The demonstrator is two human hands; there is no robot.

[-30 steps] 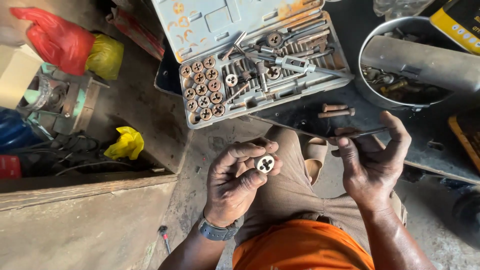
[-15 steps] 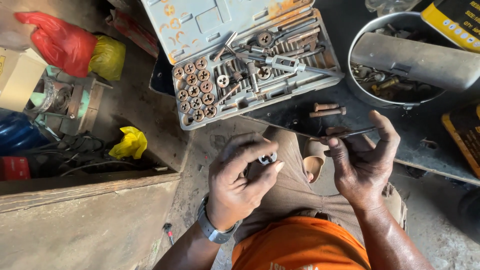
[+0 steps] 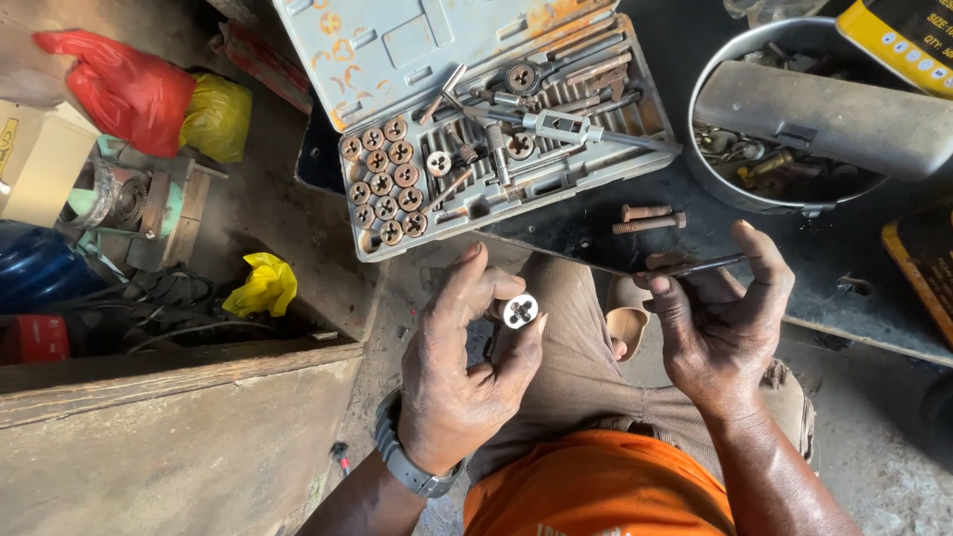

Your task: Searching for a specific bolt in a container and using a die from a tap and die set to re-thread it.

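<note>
i see my left hand (image 3: 462, 382) gripping a small round threading die (image 3: 520, 311) between thumb and fingertips, held up over my lap just below the open tool case (image 3: 476, 119). my right hand (image 3: 717, 323) pinches a thin dark metal rod (image 3: 695, 266) between thumb and forefinger, the rod lying roughly level above the palm. the 2 hands sit near each other but apart. the case holds rows of round dies on its left side and taps and handles on its right. 2 rusty bolts (image 3: 647, 218) lie on the dark bench surface (image 3: 844, 268) just beyond the rod, beside a metal bowl (image 3: 715, 184) of parts.
</note>
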